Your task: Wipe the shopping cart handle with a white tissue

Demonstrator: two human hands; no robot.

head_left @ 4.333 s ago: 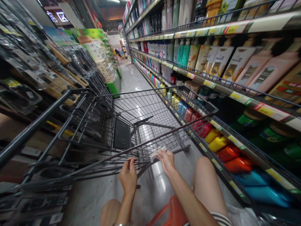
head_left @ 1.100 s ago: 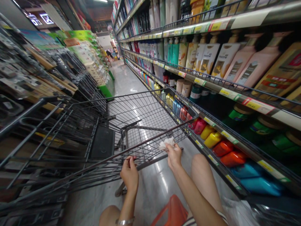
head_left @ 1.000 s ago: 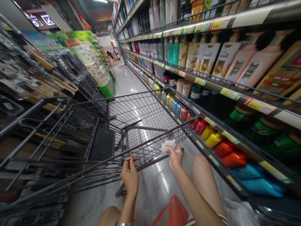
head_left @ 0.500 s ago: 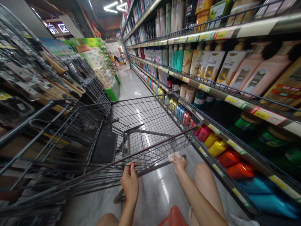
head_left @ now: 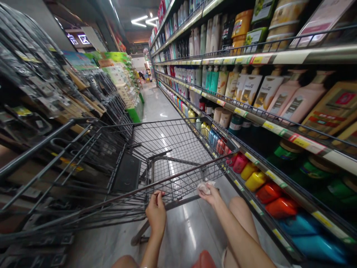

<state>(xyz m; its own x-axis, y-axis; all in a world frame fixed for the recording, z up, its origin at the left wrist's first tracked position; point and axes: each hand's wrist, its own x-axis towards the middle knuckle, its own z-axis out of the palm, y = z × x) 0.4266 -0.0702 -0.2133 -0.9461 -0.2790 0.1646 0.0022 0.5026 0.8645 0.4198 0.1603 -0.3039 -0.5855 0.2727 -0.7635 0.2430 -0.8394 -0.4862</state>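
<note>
A dark wire shopping cart (head_left: 178, 178) stands in front of me, its basket showing the floor through the mesh. My left hand (head_left: 156, 212) is closed at the near side of the basket, fingers curled around the wires there. In my right hand (head_left: 211, 196) is a crumpled white tissue (head_left: 205, 187), pinched and pressed against the cart's side wires near the lower frame. Part of the tissue is hidden by the fingers.
On the right run store shelves (head_left: 251, 152) with shampoo bottles (head_left: 268, 91) and coloured bottles (head_left: 255, 181) low down. Packaged goods hang on a rack (head_left: 36, 82) at left. Beyond the cart, the tiled aisle floor (head_left: 156, 98) stretches past a green display (head_left: 135, 111).
My right hand has shifted slightly left with the tissue, which looks more spread out now. My left hand stays nearly in place. The view has tilted slightly.
</note>
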